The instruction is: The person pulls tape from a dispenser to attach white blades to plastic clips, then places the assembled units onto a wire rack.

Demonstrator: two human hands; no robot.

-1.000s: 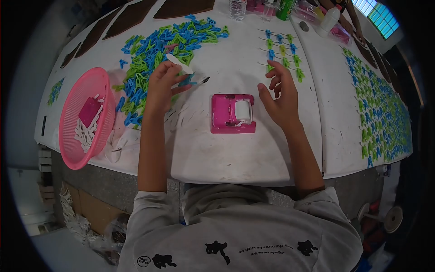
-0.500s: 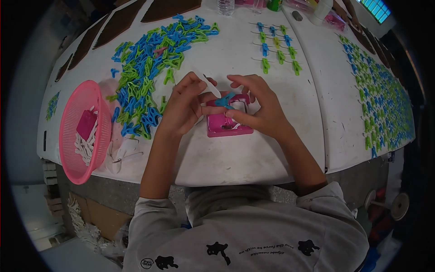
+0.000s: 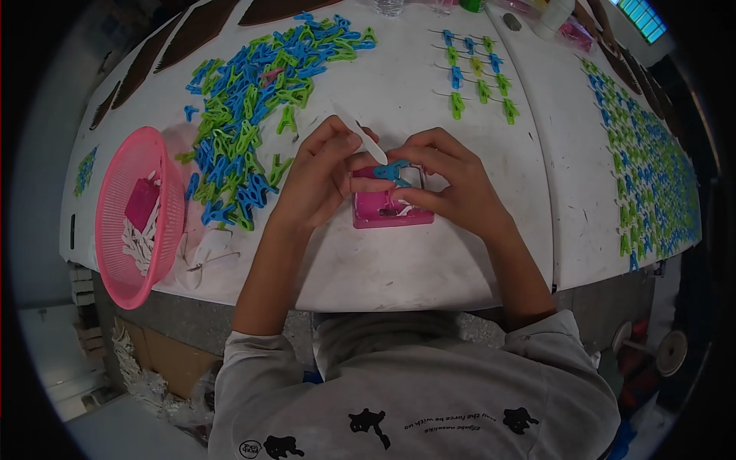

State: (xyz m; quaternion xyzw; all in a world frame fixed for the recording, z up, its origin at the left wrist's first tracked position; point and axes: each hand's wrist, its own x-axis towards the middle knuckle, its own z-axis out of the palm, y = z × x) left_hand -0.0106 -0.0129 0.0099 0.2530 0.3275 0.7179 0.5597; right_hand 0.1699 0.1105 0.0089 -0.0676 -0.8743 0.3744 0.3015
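A slim white flat strip [image 3: 372, 147] is pinched between the thumb and fingers of my left hand [image 3: 320, 170], its rounded end pointing down toward a blue clothespin [image 3: 392, 172]. Thumb and index finger of my right hand [image 3: 458, 182] close on that clothespin from the right, while a stretched left finger reaches its near side. Both hands are over a magenta box [image 3: 392, 219] with white stuff in its top. To the left lies a heap of blue and green clothespins [image 3: 244, 115].
A pink basket [image 3: 110, 238] with white pieces and a magenta block [image 3: 141, 202] stands at the left edge. Rows of clothespins with thin stems [image 3: 484, 91] lie at the back right. Many more clothespins [image 3: 648, 165] cover the right table. Brown sheets [image 3: 198, 34] lie at the back.
The blue clothespin has turned slightly and my right fingers have closed in on it. The white strip's lower end has shifted right, close to the clothespin. The whole view has shifted slightly.
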